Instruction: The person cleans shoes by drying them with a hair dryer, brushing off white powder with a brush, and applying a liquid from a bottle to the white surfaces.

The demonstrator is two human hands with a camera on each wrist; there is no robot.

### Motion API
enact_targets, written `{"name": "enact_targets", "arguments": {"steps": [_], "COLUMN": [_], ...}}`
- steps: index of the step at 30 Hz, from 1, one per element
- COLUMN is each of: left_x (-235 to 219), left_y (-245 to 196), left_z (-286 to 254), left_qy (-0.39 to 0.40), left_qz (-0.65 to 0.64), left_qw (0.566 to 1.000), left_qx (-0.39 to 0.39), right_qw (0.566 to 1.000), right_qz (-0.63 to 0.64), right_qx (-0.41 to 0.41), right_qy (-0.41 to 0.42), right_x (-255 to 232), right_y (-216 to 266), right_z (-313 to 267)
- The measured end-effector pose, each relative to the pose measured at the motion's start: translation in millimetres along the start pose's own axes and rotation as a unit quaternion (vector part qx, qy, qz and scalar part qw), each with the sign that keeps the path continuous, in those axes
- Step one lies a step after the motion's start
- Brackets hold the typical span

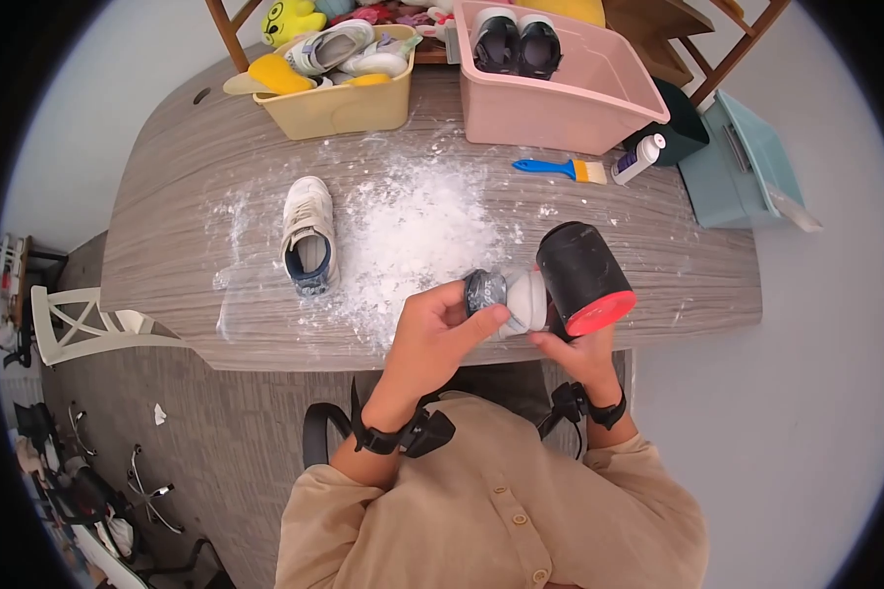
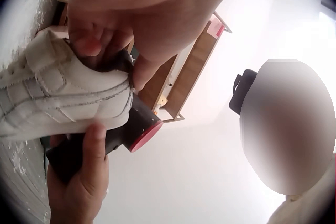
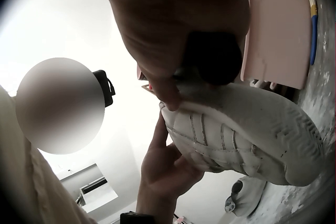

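Note:
My left hand grips a white sneaker at its heel end. In the left wrist view the fingers reach into the collar of the sneaker, thumb outside at the heel. My right hand holds a black device shaped like a hair dryer, with a red-rimmed round end, by its handle. The sneaker lies beside the device, and the right thumb touches the sneaker's side. In the right wrist view the sole of the sneaker faces up toward the right hand.
Another white sneaker stands on the table beside spread white powder. Behind are a yellow bin of shoes and a pink bin with black shoes. A blue-handled brush, white bottle and teal bin are at right.

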State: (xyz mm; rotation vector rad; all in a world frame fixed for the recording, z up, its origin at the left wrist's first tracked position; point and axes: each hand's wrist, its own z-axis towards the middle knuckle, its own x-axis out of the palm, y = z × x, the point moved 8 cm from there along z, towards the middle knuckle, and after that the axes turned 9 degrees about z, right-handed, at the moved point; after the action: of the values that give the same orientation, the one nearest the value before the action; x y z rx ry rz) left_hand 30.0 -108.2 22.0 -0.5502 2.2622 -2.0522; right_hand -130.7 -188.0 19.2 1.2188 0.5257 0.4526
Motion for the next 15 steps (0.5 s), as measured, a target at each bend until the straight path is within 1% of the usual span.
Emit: {"name": "enact_targets", "arguments": {"steps": [2,5,8,9,11,13,15], "left_x": [-8,-28,-39,-39,-37,-36,-36], "left_y": [0,-5,-16,-17,-16,-9,-8], "left_z": [-2,-4,-8,-8,-6,-6,-8], "left_qy": [-0.053,-0.127,-0.134,-0.139,-0.146,-0.129,-0.124], "left_qz": [0.003,0.044,0.046,0.030,-0.003,0.014,0.030], "left_qw": [0.998,0.991,0.990,0.989,0.987,0.990,0.991], "left_qx": [0.018,0.022,0.024,0.039,0.068,0.052,0.047], "right_qw": [1.000,0.999,0.986,0.983,0.974,0.964,0.960], "right_qz": [0.016,-0.018,-0.073,-0.071,-0.111,-0.144,-0.167], "right_qx": [0.020,-0.033,-0.090,-0.112,-0.142,-0.172,-0.175], "right_qy": [0.007,0.026,0.122,0.130,0.141,0.144,0.145], "right_x": [-7,-3,12,17,23,27,28], "right_y": [-13,6,15,18,19,16,14], "right_z": [-11,-17,-26,-27,-30,-32,-34]}}
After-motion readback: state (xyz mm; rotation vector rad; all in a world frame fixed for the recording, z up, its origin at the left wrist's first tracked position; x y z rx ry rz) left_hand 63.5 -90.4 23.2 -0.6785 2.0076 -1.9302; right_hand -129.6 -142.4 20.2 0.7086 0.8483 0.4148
